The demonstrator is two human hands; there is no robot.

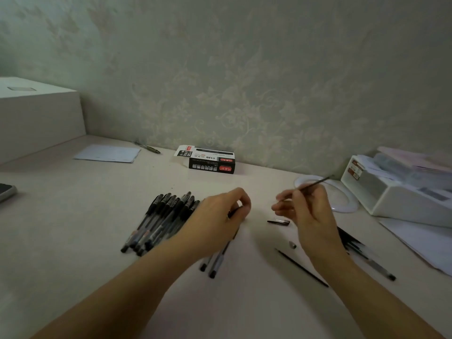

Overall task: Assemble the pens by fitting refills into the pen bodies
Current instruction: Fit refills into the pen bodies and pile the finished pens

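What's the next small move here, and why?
Probably bring the refill in the right hand across to the pen body the left hand grips, and start its tip into the open end; both parts are held, a gap apart.

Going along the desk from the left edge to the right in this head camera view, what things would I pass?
Phone → sheet of paper → pile of capped pens → left hand → pen box → loose pen cap → right hand, gripping a refill → white organizer tray.
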